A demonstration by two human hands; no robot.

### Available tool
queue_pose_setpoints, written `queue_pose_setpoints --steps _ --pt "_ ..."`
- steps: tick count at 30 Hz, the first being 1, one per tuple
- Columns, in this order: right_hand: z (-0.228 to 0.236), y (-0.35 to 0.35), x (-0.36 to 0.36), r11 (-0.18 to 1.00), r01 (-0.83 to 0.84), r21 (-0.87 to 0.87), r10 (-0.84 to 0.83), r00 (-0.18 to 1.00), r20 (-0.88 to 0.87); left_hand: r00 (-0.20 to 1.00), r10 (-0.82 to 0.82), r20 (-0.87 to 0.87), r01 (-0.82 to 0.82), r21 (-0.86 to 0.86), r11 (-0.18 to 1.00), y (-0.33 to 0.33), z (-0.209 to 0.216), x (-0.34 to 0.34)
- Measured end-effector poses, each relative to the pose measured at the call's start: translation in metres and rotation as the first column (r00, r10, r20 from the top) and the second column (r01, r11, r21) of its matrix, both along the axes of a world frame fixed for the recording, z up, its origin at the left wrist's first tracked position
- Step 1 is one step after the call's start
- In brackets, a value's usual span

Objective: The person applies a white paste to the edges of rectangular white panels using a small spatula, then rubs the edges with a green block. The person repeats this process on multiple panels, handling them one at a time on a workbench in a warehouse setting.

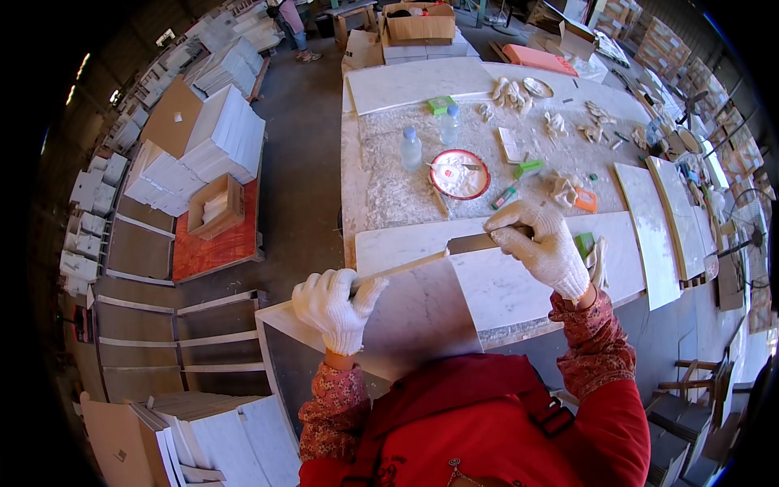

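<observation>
The left hand, in a white knit glove, has its fingers wrapped around the near end of a long thin strip above the bench's near edge. The strip runs rightward over a pale marble slab. The right hand, gloved too, pinches a flat scraper blade against the strip's far end.

Both hands in white knitted cloth gloves; matt wooden strip; smooth, veined marble slab on rough stone desk.
</observation>
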State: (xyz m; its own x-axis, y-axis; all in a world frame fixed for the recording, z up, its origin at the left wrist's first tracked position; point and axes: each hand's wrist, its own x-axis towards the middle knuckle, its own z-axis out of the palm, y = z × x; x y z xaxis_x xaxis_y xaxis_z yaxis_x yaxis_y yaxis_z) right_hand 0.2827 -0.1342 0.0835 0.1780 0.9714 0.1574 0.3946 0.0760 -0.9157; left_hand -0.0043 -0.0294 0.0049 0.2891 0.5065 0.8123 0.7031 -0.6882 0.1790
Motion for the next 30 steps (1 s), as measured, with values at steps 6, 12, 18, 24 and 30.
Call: queue_pose_setpoints --steps 6,12,18,24,30 --pt "0.0029 -0.0011 -0.0013 0.999 0.015 -0.033 -0.015 1.0 -0.009 1.0 0.004 -0.012 -0.004 -0.007 1.0 -0.0011 0.0013 -0.0006" --pt "0.001 -0.0009 -0.0002 1.0 0.005 -0.001 -0.005 1.0 -0.011 1.0 0.001 -0.022 -0.001 -0.011 1.0 -0.0012 0.0018 -0.0004" --pt "0.0035 -0.0004 -0.0007 1.0 0.001 -0.026 -0.001 1.0 0.015 1.0 0.0 -0.022 0.0 -0.004 1.0 -0.0014 0.0015 -0.0007" --pt "0.0033 0.0006 -0.0011 1.0 0.012 -0.013 -0.012 1.0 -0.006 1.0 0.004 -0.022 -0.004 -0.011 1.0 -0.0019 0.0012 -0.001" --pt "0.0037 0.0021 0.0001 1.0 -0.003 -0.026 0.004 1.0 0.013 1.0 -0.007 -0.021 0.006 -0.025 1.0 -0.002 0.0017 -0.0013"
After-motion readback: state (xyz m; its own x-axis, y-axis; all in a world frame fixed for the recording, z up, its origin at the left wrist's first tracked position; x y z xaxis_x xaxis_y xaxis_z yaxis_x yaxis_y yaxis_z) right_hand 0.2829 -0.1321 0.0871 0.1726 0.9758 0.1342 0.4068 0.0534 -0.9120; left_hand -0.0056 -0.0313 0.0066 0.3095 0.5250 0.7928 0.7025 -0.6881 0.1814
